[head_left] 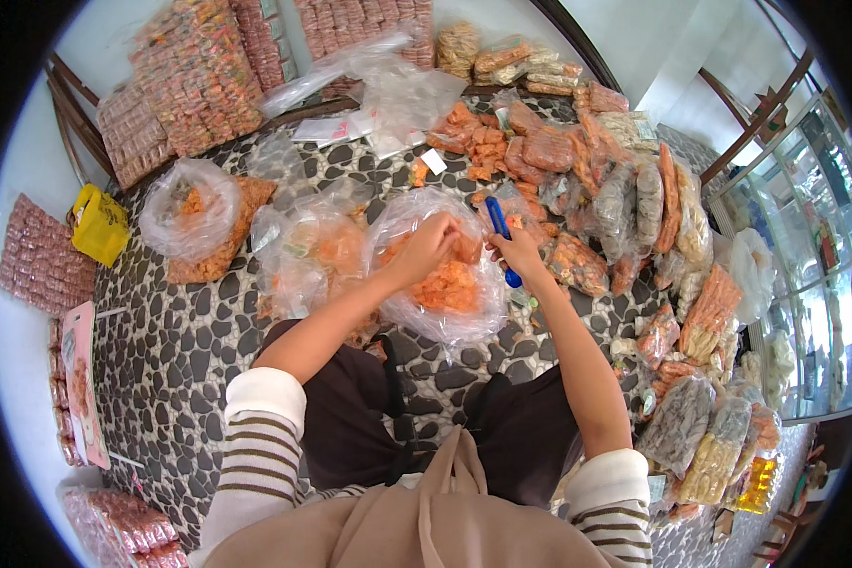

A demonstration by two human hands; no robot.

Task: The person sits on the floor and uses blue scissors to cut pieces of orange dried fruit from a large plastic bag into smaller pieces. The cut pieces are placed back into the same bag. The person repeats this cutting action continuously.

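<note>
In front of me sits a large clear plastic bag (483,308), its mouth spread wide, with loose orange snack pieces (447,287) inside. Above it my left hand (432,248) is closed, pinching what looks like a small clear packet of orange snacks (466,248), partly hidden by the fingers. My right hand (518,251), just right of the bag, grips a long blue utility knife (496,216) that slants away from me. Left of the open bag lies another clear bag (324,241) with orange contents.
Packed snack bags (625,208) heap up on the right, before a glass cabinet (795,275). A rolled-open bag (189,213), a yellow bag (99,225) and a pink board (81,379) are on the left. Stacked packs (199,80) and plastic sheets (388,99) line the far side.
</note>
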